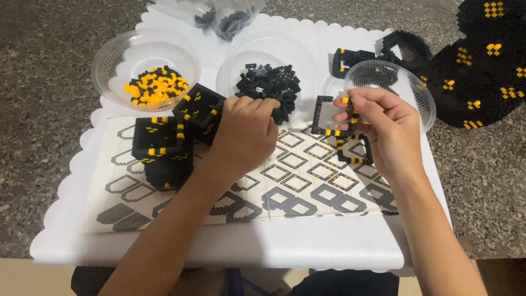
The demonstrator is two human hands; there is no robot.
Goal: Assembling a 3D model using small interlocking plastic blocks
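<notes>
My left hand point(245, 133) reaches into a pile of small black bricks point(269, 85) in a clear bowl point(307, 55), fingers curled on the pieces. My right hand point(380, 127) pinches a flat black-and-yellow brick frame point(332, 116) made of joined square outlines, held just above a printed sheet of diagrams point(296, 181). To the left stand square black-and-yellow brick boxes point(164, 151), stacked on the sheet.
A clear bowl of yellow and black bricks point(155, 86) sits at the back left, an empty-looking clear bowl point(422, 93) at the right. A large black-and-yellow brick structure point(482, 66) lies on the stone surface at far right. Plastic bags point(224, 16) at the back. All rest on a white scalloped tray point(263, 246).
</notes>
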